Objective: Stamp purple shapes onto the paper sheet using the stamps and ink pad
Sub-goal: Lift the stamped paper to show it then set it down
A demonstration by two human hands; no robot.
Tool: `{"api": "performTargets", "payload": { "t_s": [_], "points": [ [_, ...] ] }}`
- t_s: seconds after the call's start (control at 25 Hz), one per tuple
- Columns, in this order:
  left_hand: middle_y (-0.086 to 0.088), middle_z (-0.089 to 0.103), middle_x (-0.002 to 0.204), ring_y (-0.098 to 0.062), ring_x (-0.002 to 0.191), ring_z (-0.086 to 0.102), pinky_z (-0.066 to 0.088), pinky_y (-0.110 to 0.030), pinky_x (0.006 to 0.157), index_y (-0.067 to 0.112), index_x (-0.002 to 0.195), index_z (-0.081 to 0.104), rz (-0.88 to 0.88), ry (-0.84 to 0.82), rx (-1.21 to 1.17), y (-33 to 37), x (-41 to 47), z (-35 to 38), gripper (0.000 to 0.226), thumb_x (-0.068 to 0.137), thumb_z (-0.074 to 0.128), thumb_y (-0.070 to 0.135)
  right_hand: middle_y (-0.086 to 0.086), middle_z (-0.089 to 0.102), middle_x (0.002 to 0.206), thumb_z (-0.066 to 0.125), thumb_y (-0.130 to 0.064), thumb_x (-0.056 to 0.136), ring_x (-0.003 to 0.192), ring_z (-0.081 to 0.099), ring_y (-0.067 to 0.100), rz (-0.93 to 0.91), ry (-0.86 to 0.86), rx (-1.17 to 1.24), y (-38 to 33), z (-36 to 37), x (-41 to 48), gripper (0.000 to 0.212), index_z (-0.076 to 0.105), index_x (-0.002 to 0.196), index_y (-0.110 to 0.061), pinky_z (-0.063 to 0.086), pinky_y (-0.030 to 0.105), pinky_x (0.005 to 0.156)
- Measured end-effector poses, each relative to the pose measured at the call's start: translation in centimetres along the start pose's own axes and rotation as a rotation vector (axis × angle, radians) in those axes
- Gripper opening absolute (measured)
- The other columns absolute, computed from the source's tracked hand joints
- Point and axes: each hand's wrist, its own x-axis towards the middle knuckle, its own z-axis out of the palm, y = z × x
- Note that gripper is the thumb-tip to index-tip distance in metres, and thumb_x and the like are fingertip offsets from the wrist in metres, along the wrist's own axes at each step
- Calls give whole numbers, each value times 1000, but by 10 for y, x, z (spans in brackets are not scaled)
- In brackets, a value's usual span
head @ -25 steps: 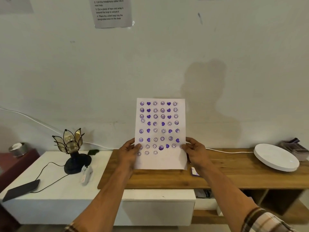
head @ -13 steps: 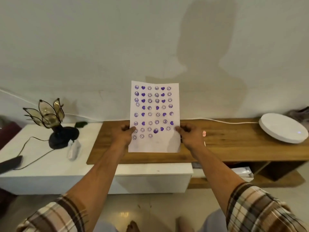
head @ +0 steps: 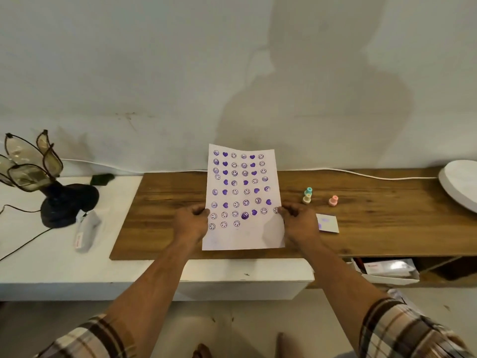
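Observation:
A white paper sheet (head: 244, 236) covered with rows of purple smiley faces and hearts is held tilted up over the wooden tabletop (head: 160, 218). My left hand (head: 192, 223) pinches its left edge and my right hand (head: 296, 223) pinches its right edge. To the right on the wood stand a teal stamp (head: 308, 191), a cream stamp (head: 306, 199) right in front of it and a pink stamp (head: 333, 200). A small white ink pad (head: 327, 223) with purple smudges lies just right of my right hand.
A flower-shaped lamp (head: 33, 177) on a black base and a white wrapped object (head: 86, 229) sit on the white cabinet (head: 31, 254) at left. A white round disc (head: 460, 183) lies at the far right. A white cable (head: 361, 174) runs along the wall.
The view has tilted down and the paper, still held by both hands, has lowered toward the tabletop. The stamps and ink pad have come into view at right.

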Motion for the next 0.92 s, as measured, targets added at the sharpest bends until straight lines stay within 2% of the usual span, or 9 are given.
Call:
{"api": "performTargets", "payload": {
  "t_s": [0.08, 0.16, 0.28, 0.44, 0.6, 0.76, 0.84, 0.92],
  "points": [
    [-5, 80, 105, -5, 70, 66, 48, -16, 56, 13, 106, 80, 29, 13, 107, -10, 18, 11, 15, 92, 73, 14, 5, 78, 117, 76, -22, 96, 92, 69, 17, 5, 20, -79, 11, 10, 18, 22, 78, 117, -14, 55, 24, 73],
    [-5, 80, 98, -6, 68, 65, 44, -13, 51, 13, 104, 79, 43, 33, 171, -16, 30, 19, 16, 89, 77, 14, 5, 79, 115, 77, -24, 95, 93, 69, 19, 4, 45, -148, 20, 16, 31, 23, 79, 116, -14, 53, 27, 78],
    [-1, 73, 84, 0, 61, 60, 41, -10, 39, 14, 93, 74, 21, 47, 216, -30, 43, 33, 12, 84, 82, 14, 4, 81, 107, 79, -24, 93, 91, 71, 21, 0, 62, -261, 36, 23, 46, 18, 82, 109, -17, 47, 26, 80],
    [0, 72, 81, -1, 60, 61, 42, -18, 49, 13, 93, 76, 5, 29, 251, -48, 51, 46, 12, 83, 82, 13, 7, 81, 100, 79, -27, 93, 79, 64, 19, 43, 63, -345, 54, 31, 55, 16, 82, 104, -16, 45, 28, 74],
    [-5, 76, 85, -7, 61, 62, 41, -17, 52, 9, 97, 78, -2, 34, 258, -60, 56, 52, 13, 84, 81, 11, 1, 76, 86, 77, -31, 94, 67, 56, 12, 50, 41, -437, 66, 36, 54, 17, 81, 104, -18, 45, 29, 68],
    [-8, 80, 93, -14, 67, 65, 42, -16, 55, 9, 98, 80, 8, 39, 288, -67, 59, 51, 14, 84, 80, 11, 4, 78, 96, 76, -34, 95, 75, 61, 19, 51, 33, -534, 68, 36, 52, 21, 79, 108, -17, 49, 31, 69],
    [-9, 81, 94, -14, 66, 65, 44, -19, 55, 11, 96, 80, 18, 43, 310, -67, 59, 51, 11, 85, 79, 10, 5, 80, 101, 76, -32, 95, 83, 67, 24, 18, 34, -558, 68, 37, 50, 21, 78, 108, -16, 52, 33, 73],
    [-10, 81, 93, -16, 68, 66, 46, -23, 58, 10, 94, 79, 35, 47, 339, -68, 59, 52, 10, 85, 78, 10, 6, 80, 103, 76, -31, 95, 84, 67, 23, 10, 43, -569, 68, 37, 49, 21, 78, 108, -15, 51, 33, 73]
  ]
}}
